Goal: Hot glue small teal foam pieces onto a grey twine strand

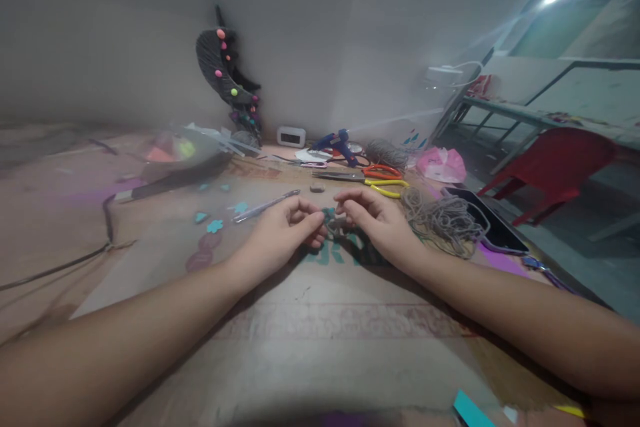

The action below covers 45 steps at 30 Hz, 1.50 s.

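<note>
My left hand (293, 230) and my right hand (375, 217) face each other just above a printed board (300, 360) spread on the table. The fingers of both are curled, thumbs toward the fingertips. A small greyish bit shows in the gap between them, too blurred to name. Left of my left hand lie a clear pen (265, 206) and small teal paper flowers (215, 226). Beyond the fingers is a small grey block (317, 187). Scissors (345, 177) with orange and yellow handles lie farther back. A tangle of grey cord (450, 220) sits beside my right wrist.
A blue glue gun (337, 145), a white digital clock (291, 137) and a pink bag (443, 165) stand along the back. A dark crescent ornament (217, 63) with coloured balls leans on the wall. At right are a phone (493, 223) and a red chair (555, 163).
</note>
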Available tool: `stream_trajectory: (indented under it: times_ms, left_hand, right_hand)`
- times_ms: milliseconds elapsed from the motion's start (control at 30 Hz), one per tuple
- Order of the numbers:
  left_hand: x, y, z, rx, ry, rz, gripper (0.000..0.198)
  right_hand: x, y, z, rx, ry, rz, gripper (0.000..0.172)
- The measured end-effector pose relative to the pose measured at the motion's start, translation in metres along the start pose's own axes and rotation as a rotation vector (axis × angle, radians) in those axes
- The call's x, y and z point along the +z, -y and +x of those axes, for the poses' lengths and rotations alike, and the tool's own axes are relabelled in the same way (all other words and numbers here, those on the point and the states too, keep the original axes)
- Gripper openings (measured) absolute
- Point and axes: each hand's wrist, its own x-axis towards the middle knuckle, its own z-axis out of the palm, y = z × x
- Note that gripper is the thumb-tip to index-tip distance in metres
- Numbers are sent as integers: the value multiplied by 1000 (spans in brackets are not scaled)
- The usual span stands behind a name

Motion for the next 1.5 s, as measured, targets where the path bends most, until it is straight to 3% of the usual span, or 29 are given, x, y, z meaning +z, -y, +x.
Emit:
stream_trajectory:
  times_ms: [133, 400, 667, 1033, 1167, 1333, 1500]
  left_hand:
    - [0, 1, 0, 1, 16, -21, 15]
    - [-1, 6, 1, 29, 62, -23, 22]
    - [-3, 1, -1, 154, -14, 304, 24]
    - [-6, 5, -1, 169, -31, 378, 24]
    - [-7, 8, 0, 192, -9, 350, 26]
    - [-6, 12, 3, 149, -9, 134, 39]
    - [-5, 6, 5, 87, -173, 46, 27]
  right_hand:
    - [1, 1, 0, 39, 98, -118, 22]
    - [2, -1, -2, -7, 81, -199, 18]
    - [3, 3, -2, -50, 121, -243, 17]
    - [3, 3, -3, -56, 153, -242, 19]
    - [3, 2, -2, -75, 129, -256, 17]
    - [3, 4, -3, -104, 108, -253, 17]
    - [3, 4, -4, -88, 93, -231, 17]
